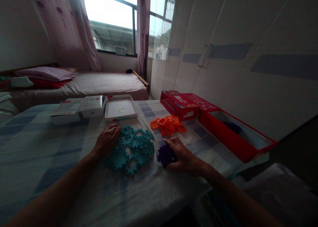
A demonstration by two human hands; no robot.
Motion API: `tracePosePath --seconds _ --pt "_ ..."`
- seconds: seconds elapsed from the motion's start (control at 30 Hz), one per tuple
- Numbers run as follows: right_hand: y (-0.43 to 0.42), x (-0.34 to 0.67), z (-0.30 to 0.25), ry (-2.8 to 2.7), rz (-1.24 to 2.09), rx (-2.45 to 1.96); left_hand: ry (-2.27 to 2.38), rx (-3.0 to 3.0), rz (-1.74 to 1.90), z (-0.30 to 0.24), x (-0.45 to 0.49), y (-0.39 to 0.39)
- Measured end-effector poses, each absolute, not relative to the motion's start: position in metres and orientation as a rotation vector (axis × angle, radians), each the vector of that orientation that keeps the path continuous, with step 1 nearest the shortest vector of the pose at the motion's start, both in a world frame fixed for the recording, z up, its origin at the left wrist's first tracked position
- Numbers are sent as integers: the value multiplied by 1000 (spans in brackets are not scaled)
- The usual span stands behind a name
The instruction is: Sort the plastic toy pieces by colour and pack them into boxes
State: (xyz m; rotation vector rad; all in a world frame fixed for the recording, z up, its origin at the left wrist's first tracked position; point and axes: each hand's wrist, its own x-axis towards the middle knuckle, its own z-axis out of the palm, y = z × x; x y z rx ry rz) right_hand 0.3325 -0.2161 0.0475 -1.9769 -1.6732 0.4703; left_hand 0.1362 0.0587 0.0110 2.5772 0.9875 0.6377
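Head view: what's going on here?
A person is handling toothed plastic pieces on a cloth-covered table. The right hand has its fingers and thumb around some dark purple pieces. The left hand is at the edge of a spread-out teal pile. An orange pile lies beyond the purple ones. Off to the right, an open red box has something dark inside, too dim to make out.

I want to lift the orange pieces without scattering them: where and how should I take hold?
Probably by the outer toothed edges of the orange pieces, fingers cupped around them from the right: the pieces overlap in a low heap, cloth shows on that side, the right hand and purple pieces crowd the near side, and the farther red box stands behind.
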Motion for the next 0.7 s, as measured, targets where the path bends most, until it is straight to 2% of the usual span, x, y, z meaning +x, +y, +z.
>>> tracePosePath --seconds 0.2,0.33,0.57,0.7 --pt "-224 321 30 -1592 288 -1825 973 2587 661 12 135 58" --pt "-226 319 28 -1452 438 -1792 980 2585 655 11 135 59" --pt "-231 346 38 -860 635 -1577 919 2583 678 7 135 66" --pt "-255 403 69 -710 347 -1589 911 2567 711 5 134 69"
